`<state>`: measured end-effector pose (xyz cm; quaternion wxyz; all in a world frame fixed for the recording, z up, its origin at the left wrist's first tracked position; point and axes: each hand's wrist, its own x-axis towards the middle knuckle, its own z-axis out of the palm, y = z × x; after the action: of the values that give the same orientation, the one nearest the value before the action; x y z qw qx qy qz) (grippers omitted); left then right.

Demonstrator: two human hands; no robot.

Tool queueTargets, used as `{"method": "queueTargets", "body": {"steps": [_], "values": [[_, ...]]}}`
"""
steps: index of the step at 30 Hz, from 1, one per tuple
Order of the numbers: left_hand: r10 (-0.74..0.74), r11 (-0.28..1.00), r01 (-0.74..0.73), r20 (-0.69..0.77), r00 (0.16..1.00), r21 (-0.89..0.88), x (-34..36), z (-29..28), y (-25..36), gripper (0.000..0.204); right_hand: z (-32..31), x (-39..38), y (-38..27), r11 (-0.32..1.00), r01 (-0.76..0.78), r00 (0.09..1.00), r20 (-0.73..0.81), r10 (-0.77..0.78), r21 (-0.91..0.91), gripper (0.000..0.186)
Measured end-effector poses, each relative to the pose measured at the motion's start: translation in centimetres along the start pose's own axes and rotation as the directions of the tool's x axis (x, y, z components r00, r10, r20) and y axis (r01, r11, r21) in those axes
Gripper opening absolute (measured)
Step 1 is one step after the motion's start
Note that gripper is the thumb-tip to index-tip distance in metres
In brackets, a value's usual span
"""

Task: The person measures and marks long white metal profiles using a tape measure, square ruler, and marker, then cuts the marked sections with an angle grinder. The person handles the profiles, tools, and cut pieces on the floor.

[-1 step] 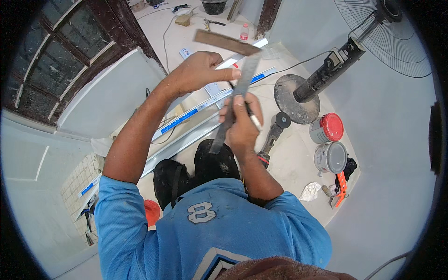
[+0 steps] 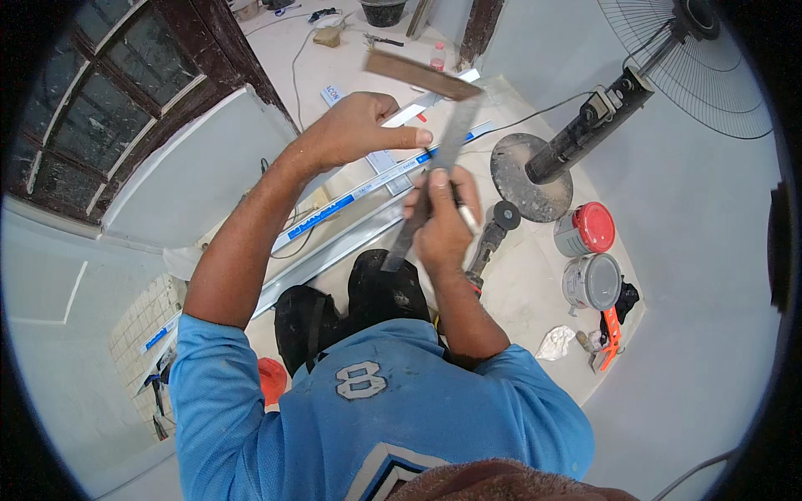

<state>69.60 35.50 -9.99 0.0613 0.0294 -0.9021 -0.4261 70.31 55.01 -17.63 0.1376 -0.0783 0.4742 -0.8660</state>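
My left hand (image 2: 359, 125), upper middle, has its fingers curled round a white strip (image 2: 412, 111), thumb stretched along it. My right hand (image 2: 443, 225) grips a square with a grey metal blade (image 2: 455, 134) and brown crosspiece (image 2: 418, 73), plus a white-and-black pen-like tool (image 2: 468, 219). The crosspiece lies over the white strip's far end. Below both hands, a blue-labelled white profile (image 2: 326, 213) runs diagonally beside a silver metal channel (image 2: 292, 271). My dark-clad knees are beneath.
An angle grinder (image 2: 493, 234) lies right of my knees. A standing fan (image 2: 547, 159), red-lidded can (image 2: 585, 230), grey-lidded can (image 2: 591, 282) and orange tool (image 2: 611, 338) stand or lie rightward. A wooden glazed door (image 2: 142, 100) is left; a bucket (image 2: 387, 12) and cables are beyond.
My right hand and the square have shifted slightly to the right. My left hand has stayed almost in place.
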Motion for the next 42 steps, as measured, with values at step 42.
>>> {"method": "queueTargets", "body": {"steps": [42], "values": [[-0.123,0.930,0.156,0.116,0.986,-0.334,1.5,6.8,0.2,0.051,-15.8,2.9,-2.5,0.824,0.160,0.973,-0.225,-0.040,0.544,0.033]]}}
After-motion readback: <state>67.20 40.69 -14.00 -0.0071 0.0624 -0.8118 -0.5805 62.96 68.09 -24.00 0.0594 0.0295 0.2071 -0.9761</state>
